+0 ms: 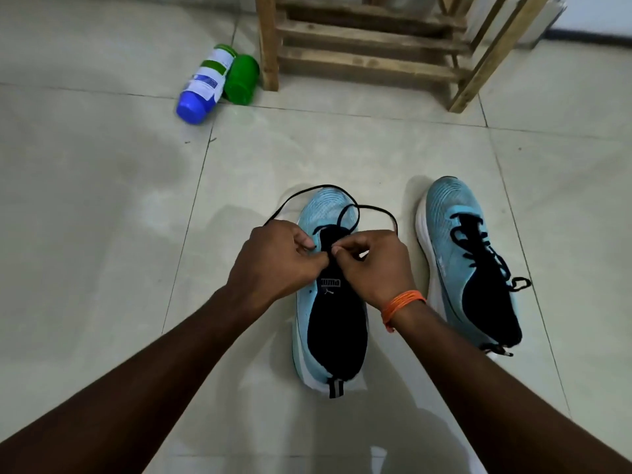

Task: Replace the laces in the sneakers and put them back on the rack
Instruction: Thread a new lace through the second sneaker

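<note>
Over unlaced sneaker, lace pinched in both hands' fingers

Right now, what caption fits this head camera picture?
Lacing time: left hand and right hand pinch a black lace over the middle sneaker; the laced sneaker waits beside.

Two bare forearms enter from the lower left and lower right corners of the frame, uncovered all the way up to the left hand and the right hand near the centre. The right wrist wears an orange wristband of several thin threads wound side by side, just right of centre. A short loose orange end hangs from its lower edge.
</note>
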